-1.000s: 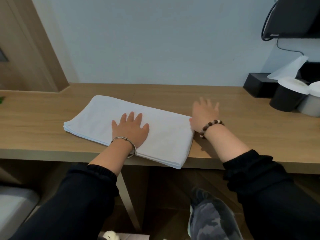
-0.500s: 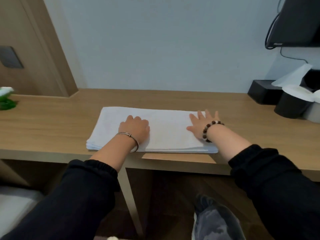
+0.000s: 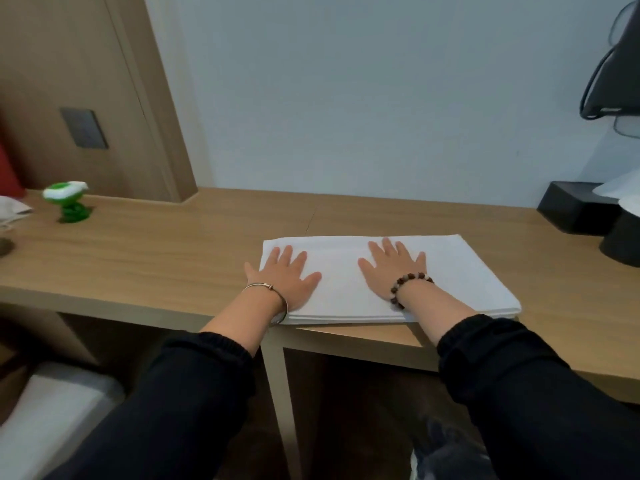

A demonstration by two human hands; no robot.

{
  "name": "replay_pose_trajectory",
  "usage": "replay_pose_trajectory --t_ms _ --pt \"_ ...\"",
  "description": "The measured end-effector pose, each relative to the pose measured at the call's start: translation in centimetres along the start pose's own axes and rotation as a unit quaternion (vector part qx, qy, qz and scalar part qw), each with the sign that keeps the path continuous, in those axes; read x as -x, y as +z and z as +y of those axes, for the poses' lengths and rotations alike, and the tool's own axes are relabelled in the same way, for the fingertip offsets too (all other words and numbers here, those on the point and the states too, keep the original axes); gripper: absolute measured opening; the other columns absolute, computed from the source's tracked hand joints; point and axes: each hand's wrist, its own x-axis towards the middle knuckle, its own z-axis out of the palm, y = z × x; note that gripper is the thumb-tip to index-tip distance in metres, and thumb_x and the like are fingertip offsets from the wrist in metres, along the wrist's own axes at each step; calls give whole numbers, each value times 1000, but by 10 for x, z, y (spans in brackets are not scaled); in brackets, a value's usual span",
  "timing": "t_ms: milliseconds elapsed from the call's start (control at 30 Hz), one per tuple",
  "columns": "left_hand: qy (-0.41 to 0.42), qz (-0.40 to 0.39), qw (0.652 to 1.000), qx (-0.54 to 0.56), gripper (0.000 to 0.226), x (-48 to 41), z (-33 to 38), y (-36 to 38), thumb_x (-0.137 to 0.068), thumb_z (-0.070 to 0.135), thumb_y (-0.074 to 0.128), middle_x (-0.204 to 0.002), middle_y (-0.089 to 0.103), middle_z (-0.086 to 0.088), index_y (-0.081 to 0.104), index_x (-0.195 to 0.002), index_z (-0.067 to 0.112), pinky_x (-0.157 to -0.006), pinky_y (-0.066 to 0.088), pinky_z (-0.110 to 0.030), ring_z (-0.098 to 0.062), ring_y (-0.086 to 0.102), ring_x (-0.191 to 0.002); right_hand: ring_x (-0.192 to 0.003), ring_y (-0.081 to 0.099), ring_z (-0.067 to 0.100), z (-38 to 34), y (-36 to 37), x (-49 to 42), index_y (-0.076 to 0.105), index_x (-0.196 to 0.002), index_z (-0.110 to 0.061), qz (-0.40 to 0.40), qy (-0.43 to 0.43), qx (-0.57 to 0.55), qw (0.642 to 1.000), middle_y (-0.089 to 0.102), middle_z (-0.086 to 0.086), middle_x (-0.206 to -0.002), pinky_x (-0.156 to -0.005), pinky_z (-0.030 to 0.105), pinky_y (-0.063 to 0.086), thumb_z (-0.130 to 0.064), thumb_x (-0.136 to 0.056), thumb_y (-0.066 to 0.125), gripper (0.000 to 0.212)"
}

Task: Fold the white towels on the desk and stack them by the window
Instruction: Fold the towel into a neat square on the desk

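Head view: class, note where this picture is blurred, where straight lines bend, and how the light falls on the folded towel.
In the head view the green toy at far left is blurred; the wooden panel leans and its edge bows, a wide-angle distortion; the folded white towel is softly, evenly lit, with no glare.

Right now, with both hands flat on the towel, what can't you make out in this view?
Head view only:
1. The window and any stack beside it: outside the frame.
2. Layers of the towel: the near edge is too fine to count; the left hand and right hand cover part of its top.
3. The green object: blurred, unidentifiable.
4. The black container: cut off by the right edge.
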Motion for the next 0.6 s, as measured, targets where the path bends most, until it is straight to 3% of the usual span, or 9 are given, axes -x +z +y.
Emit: replay_pose_trajectory --t_ms 200,300,367,433,500,600 --pt "-28 1 997 75 62 21 22 2 -97 50 18 -159 -9 2 2 -152 23 -114 10 -52 -21 -11 -146 -146 -12 25 -15 -15 -12 -7 -151 -33 -79 69 -19 994 -17 -4 -159 -111 64 0 -50 -96 12 60" --pt "-38 -2 988 152 56 26 38 -5 -97 26 30 -159 4 -4 15 -148 8 -115 13 -48 -23 -3 -146 -147 -7 25 -39 -11 -20 -2 -151 -32 -51 -14 -18 998 -12 -1 -160 -112 63 4 -50 -97 14 60" --pt "-11 4 973 232 46 32 36 -9 -94 13 35 -152 24 -12 33 -139 2 -113 20 -41 -26 14 -142 -147 -8 22 -41 1 -20 -4 -150 -36 -25 -61 21 998 -12 -2 -160 -111 62 0 -54 -96 11 59" --pt "1 55 938 342 38 39 18 -9 -94 9 43 -143 44 -10 49 -132 6 -105 31 -27 -23 37 -132 -147 -8 20 -30 10 -21 -6 -149 -40 -7 -93 45 995 -12 -4 -160 -110 62 0 -56 -96 8 58" --pt "-20 145 897 417 29 47 -8 -8 -92 11 53 -124 61 -1 64 -118 15 -88 40 -20 -15 55 -109 -147 -7 19 -19 11 -24 -6 -149 -41 -2 -122 59 991 -11 -5 -160 -111 62 2 -56 -96 8 57" --pt "-41 183 879 439 32 43 -43 -7 -87 8 59 -113 58 4 62 -118 17 -79 39 -14 -3 52 -90 -147 -7 19 -11 10 -26 -5 -149 -41 -2 -152 70 986 -10 -5 -160 -112 60 3 -54 -97 8 55"
